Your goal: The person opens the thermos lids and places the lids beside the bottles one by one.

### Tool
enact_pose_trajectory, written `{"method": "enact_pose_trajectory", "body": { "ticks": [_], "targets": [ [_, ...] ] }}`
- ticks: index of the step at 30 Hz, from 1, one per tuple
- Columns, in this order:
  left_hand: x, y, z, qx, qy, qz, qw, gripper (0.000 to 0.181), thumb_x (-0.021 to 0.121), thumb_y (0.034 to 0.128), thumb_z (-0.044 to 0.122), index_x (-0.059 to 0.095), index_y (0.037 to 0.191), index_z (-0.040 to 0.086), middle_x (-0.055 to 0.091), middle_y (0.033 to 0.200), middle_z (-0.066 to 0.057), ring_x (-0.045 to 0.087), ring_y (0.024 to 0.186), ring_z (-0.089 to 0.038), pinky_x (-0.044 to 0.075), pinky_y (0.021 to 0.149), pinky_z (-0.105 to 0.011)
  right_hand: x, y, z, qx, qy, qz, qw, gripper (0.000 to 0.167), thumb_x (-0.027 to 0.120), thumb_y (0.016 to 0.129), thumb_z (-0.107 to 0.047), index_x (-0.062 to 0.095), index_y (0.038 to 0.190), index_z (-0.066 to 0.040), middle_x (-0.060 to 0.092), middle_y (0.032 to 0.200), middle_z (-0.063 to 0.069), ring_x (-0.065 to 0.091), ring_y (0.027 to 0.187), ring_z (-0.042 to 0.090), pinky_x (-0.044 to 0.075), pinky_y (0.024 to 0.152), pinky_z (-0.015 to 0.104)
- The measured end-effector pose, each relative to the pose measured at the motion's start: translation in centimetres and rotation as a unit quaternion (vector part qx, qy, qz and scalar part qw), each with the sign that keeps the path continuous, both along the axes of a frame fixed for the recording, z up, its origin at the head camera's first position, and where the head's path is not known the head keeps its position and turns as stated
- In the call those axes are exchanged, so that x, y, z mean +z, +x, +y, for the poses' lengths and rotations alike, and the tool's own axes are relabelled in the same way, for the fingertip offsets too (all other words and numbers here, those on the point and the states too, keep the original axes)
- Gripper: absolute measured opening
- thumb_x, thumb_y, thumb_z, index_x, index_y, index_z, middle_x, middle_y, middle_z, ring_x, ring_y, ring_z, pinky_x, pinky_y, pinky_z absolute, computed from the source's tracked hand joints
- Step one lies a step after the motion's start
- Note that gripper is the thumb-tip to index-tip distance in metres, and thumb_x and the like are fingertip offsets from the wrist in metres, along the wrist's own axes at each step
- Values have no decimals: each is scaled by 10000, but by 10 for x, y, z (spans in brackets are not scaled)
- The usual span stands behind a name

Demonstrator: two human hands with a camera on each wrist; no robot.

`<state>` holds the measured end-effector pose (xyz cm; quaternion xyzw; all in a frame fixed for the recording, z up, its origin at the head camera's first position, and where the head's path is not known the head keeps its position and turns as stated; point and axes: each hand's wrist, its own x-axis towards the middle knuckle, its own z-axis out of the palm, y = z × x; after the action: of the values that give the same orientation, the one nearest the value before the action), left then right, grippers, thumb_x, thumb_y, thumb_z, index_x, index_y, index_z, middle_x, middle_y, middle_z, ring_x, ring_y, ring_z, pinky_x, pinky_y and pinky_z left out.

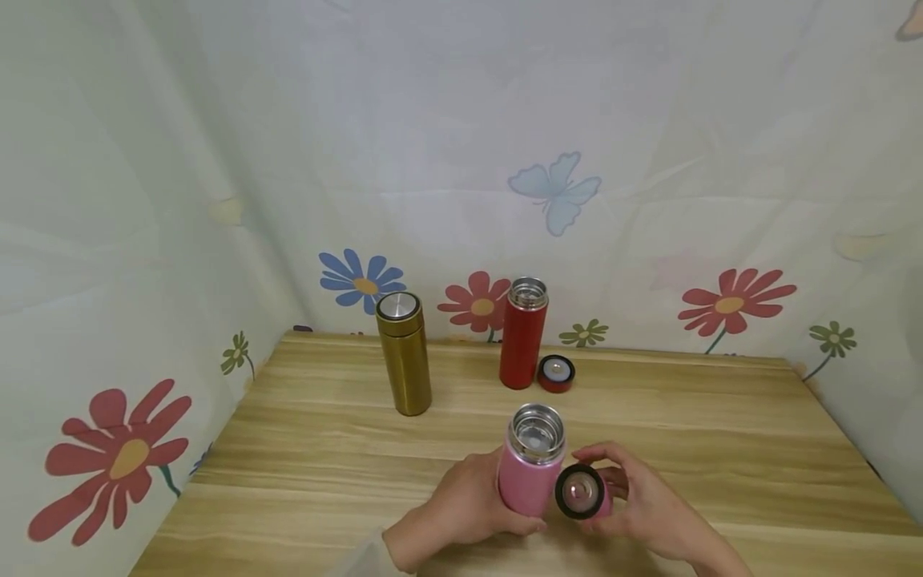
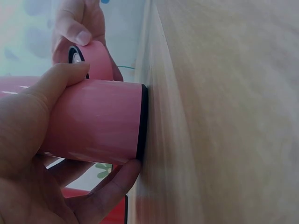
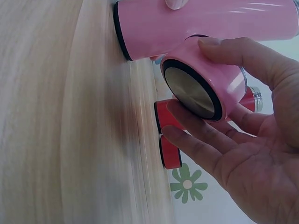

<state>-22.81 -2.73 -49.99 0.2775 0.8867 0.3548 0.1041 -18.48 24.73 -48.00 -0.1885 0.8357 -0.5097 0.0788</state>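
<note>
A pink thermos flask stands upright with its steel mouth uncovered. My left hand grips it around the body, thumb on the near side. In the left wrist view the flask's black base meets the tabletop. Just right of the flask, my right hand holds the pink lid between thumb and fingers, above the table. The lid is tipped so that its black-ringed underside faces the head camera; its metal top shows in the right wrist view.
Behind stands an uncovered red flask, with its red lid lying underside up to its right. A gold flask with its lid on stands further left. The wood-grain table ends at a flower-printed cloth.
</note>
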Motion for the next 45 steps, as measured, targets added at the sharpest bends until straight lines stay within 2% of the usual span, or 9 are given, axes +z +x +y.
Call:
{"method": "enact_pose_trajectory", "body": {
  "ticks": [6,16,21,28,33,40,45],
  "targets": [
    [1,1,0,-9,79,142,9999,710,901,689,606,589,1221,254,712,1031,147,618,854,40,516,745,-243,0,-2,1,226,106,323,9992,712,920,764,-192,587,1382,-80,598,1298,94,633,1137,98,499,997,204],
    [-2,1,-4,40,139,188,9997,734,881,694,645,582,1248,266,704,1065,156,622,894,35,512,768,-260,5,-4,1,298,131,38,9995,658,918,757,-185,610,1328,-77,611,1302,79,627,1179,131,474,1014,188],
    [-4,3,-4,110,170,208,9996,752,884,686,652,577,1259,276,700,1086,155,630,912,22,518,791,-265,5,-3,0,362,43,79,9993,651,919,739,-163,613,1306,-70,635,1281,84,649,1155,130,441,1037,154],
    [-6,6,-6,156,352,235,9990,801,906,671,629,559,1307,287,698,1157,135,648,990,4,540,860,-282,5,-3,1,298,129,-81,9994,681,928,716,-144,586,1299,-64,655,1256,78,663,1126,115,403,1032,118],
    [-4,11,-7,211,401,372,9983,828,913,688,593,534,1359,291,691,1219,114,646,1048,-16,541,910,-303,1,-3,1,358,198,180,9990,680,927,709,-115,553,1274,-50,689,1188,67,690,1067,89,460,988,158],
    [-1,18,-4,352,561,490,9966,794,938,702,493,533,1355,293,697,1219,98,650,1040,-42,534,897,-311,-4,0,1,306,488,401,9975,657,927,711,-132,538,1240,-99,703,1144,-20,683,1080,82,438,986,195],
    [-1,22,-1,444,683,463,9956,761,949,703,440,548,1333,296,704,1207,98,650,1036,-37,536,890,-304,-6,2,0,175,749,562,9954,657,943,683,-161,557,1214,-116,682,1151,-40,677,1123,183,501,1000,298]
  ]
}}
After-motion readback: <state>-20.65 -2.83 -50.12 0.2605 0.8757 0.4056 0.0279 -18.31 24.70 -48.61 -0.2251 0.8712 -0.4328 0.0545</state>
